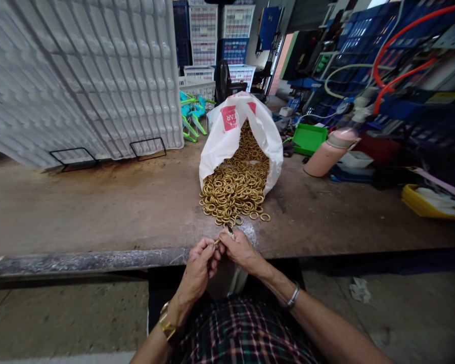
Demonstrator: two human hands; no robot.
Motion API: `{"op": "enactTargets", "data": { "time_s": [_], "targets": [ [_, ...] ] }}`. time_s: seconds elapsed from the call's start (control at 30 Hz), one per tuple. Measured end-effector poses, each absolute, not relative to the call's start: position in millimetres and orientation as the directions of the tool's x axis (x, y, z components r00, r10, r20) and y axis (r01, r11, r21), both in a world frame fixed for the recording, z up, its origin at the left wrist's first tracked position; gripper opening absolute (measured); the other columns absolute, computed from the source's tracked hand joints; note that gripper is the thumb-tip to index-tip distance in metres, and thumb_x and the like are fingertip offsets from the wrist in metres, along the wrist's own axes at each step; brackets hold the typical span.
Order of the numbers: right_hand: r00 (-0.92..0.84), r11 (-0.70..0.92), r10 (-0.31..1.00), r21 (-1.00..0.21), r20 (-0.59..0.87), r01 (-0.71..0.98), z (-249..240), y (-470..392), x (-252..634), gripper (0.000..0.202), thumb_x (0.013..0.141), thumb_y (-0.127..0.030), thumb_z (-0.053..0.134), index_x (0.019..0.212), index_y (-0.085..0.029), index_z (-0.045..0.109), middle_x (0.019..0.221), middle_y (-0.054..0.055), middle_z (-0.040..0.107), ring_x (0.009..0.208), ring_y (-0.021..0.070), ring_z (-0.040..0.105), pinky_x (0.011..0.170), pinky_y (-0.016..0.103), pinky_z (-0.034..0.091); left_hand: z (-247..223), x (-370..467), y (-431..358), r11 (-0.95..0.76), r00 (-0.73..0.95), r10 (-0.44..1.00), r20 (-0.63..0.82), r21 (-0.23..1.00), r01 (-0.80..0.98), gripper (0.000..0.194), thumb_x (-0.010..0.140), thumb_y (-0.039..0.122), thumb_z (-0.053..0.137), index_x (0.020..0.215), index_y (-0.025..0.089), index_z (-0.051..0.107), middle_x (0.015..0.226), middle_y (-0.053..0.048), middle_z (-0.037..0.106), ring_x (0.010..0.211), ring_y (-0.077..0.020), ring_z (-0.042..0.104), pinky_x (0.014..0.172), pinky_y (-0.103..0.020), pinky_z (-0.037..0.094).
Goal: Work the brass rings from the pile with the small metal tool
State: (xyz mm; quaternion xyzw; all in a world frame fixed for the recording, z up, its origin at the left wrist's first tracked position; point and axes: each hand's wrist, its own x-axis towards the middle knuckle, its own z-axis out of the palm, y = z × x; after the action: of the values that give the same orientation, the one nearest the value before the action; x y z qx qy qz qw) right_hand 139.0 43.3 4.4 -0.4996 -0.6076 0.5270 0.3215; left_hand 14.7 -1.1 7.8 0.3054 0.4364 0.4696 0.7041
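One shirt (242,331); left fingers (208,251) grip one ring (217,242); right fingers (228,241), one tool (230,232) (dark-tipped).

Brown worktable (136,212): bag (265,131) spilling brass rings (235,189), green tray (310,139), pink bottle (326,155), yellow tray (420,203)

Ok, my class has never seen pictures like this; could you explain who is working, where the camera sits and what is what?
There is no machine here: a person works with bare hands. The one picture comes from a camera on the person's head, looking forward and down. On the table, a white bag lies open, brass-coloured rings spilling out. White panels stand at left; a pink bottle and green tray are at right. The left hand pinches one ring; the right hand holds a small dark-tipped tool, too small to name.
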Motion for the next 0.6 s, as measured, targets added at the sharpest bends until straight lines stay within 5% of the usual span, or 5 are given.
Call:
{"op": "enactTargets", "data": {
  "time_s": [0.13, 0.3, 0.6],
  "targets": [
    [-0.283, 0.099, 0.958, -0.893, -0.033, 0.439, 3.5, 42.1, 141.1, 0.021, 0.080, -0.021, 0.036, 0.067, -0.018, 0.053, 0.055, -0.002, 0.052, 0.053, 0.0106, 0.047, 0.053, 0.021, 0.034, 7.0, 16.3, -1.0, 0.365, 0.149, 0.931, -0.334, 0.833, -0.416, 0.023, 0.077, 0.039, 0.054, 0.073, 0.018, 0.046, 0.061, 0.005, 0.048, 0.043, -0.0038, 0.033, 0.038, -0.015, 0.022],
    [-0.404, 0.310, 0.915, -0.650, 0.004, 0.694, 3.1, 35.3, 143.6, 0.016, 0.073, -0.011, 0.041, 0.074, -0.018, 0.055, 0.059, 0.001, 0.056, 0.053, 0.0121, 0.044, 0.053, 0.023, 0.026, 6.7, 17.1, 0.8, 0.350, 0.113, 0.936, -0.333, 0.865, -0.358, 0.024, 0.077, 0.041, 0.054, 0.074, 0.018, 0.046, 0.060, 0.005, 0.048, 0.043, -0.0041, 0.033, 0.038, -0.015, 0.021],
    [-0.483, 0.385, 0.874, -0.531, -0.054, 0.755, 12.2, 35.5, 144.2, 0.022, 0.071, -0.008, 0.040, 0.083, -0.018, 0.056, 0.064, 0.003, 0.060, 0.056, 0.0133, 0.048, 0.052, 0.024, 0.024, 1.0, 14.1, 0.4, 0.277, 0.068, 0.961, -0.268, 0.940, -0.198, 0.029, 0.078, 0.046, 0.051, 0.071, 0.018, 0.047, 0.057, 0.005, 0.045, 0.043, -0.0053, 0.033, 0.039, -0.016, 0.024]
  ]
}}
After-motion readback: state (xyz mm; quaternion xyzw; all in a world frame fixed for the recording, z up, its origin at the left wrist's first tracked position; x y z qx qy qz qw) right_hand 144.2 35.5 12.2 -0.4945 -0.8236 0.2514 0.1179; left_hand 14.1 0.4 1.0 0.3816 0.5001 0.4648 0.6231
